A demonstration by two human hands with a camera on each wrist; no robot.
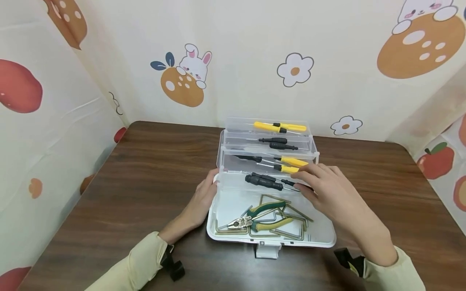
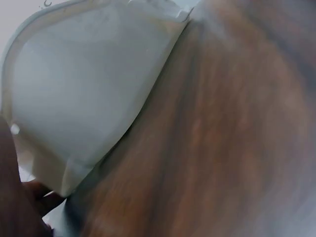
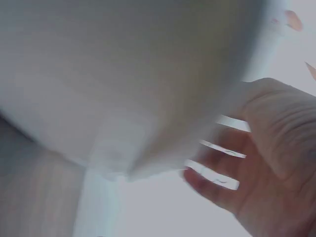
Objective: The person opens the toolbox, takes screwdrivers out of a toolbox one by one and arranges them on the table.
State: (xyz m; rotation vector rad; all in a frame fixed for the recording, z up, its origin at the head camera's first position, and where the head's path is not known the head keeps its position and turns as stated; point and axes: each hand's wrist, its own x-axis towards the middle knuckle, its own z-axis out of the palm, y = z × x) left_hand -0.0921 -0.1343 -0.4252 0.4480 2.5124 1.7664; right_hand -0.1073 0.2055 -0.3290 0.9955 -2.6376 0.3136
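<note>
A white plastic tool case stands open on the table in the head view, its clear stepped trays raised at the back. My left hand holds the case's left edge; fingers show around a corner in the left wrist view. My right hand is over the right side, thumb and fingers about a small black screwdriver in the lowest tray. Beside that lies a thicker black screwdriver. Pliers with green-yellow handles lie on several hex keys in the base.
Several yellow-handled screwdrivers and black ones lie in the upper trays. A latch hangs off the case's front. The brown wooden table meets a patterned curtain behind.
</note>
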